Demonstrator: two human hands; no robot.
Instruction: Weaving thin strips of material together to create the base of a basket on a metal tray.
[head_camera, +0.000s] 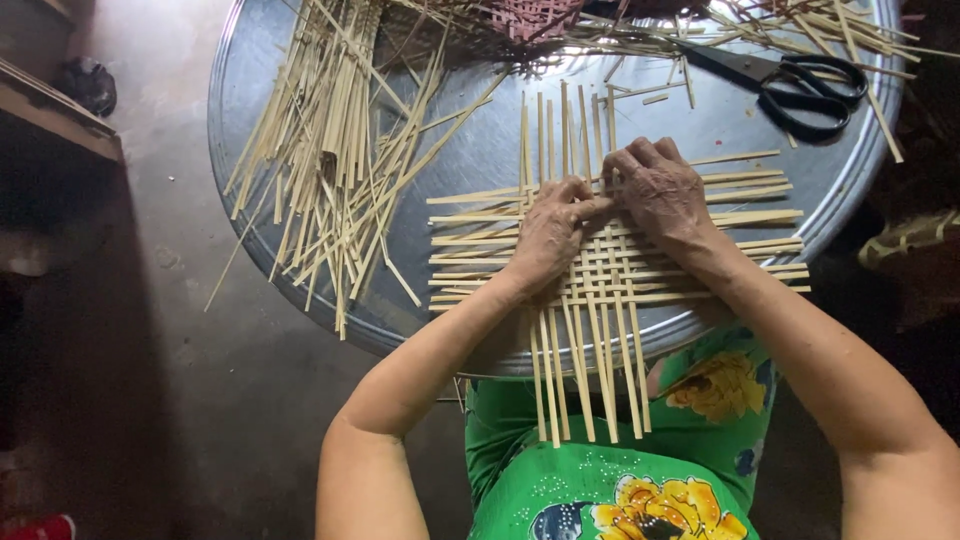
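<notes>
Pale, flat bamboo strips woven into a square lattice mat (600, 265) are lying on the round grey metal tray (480, 160), their ends overhanging its near rim. Pressing the crossings tight and square looks key. The left hand (548, 235) is pinching a strip between curled fingertips; the right hand (660, 195) is pressing down beside it, fingers bent, gripping nothing.

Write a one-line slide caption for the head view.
Left hand and right hand press on a woven strip mat on a round metal table, scissors nearby.
</notes>
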